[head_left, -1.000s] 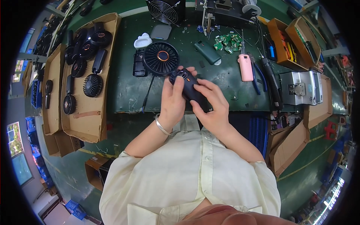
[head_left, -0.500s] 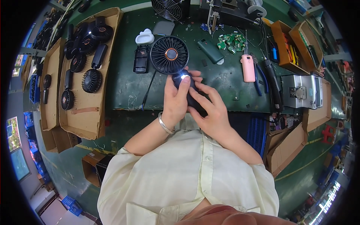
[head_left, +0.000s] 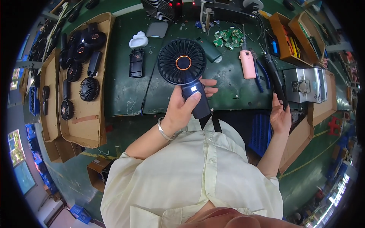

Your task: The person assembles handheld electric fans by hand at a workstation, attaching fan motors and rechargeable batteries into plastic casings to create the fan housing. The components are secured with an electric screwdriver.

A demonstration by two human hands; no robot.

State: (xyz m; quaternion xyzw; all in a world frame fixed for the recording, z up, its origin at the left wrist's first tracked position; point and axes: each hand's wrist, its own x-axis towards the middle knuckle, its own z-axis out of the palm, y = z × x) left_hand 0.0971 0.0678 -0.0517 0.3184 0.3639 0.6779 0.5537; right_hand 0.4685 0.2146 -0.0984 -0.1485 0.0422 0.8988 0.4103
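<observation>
A black handheld fan (head_left: 182,62) with an orange ring at its hub is in my left hand (head_left: 181,104). Its round head points away from me, and a lit patch shows on the handle beside my thumb. The fingers of that hand wrap behind the handle, their tips showing on its right side. My right hand (head_left: 280,117) is at the right front edge of the bench, palm up with fingers apart. Its fingertips are at the lower end of a black pen-shaped electric screwdriver (head_left: 276,78); whether they touch it is unclear.
Cardboard trays (head_left: 102,114) of black fans stand left. A black casing (head_left: 137,62), white cloud-shaped piece (head_left: 138,40) and green casing (head_left: 210,51) lie on the bench (head_left: 228,89). Circuit boards (head_left: 229,38), a pink device (head_left: 248,64), blue-handled pliers (head_left: 259,78) and a metal box (head_left: 304,85) are right.
My right hand has left the fan and moved right to the electric screwdriver's lower end. My left hand keeps the fan, now slightly further right, with its handle more exposed.
</observation>
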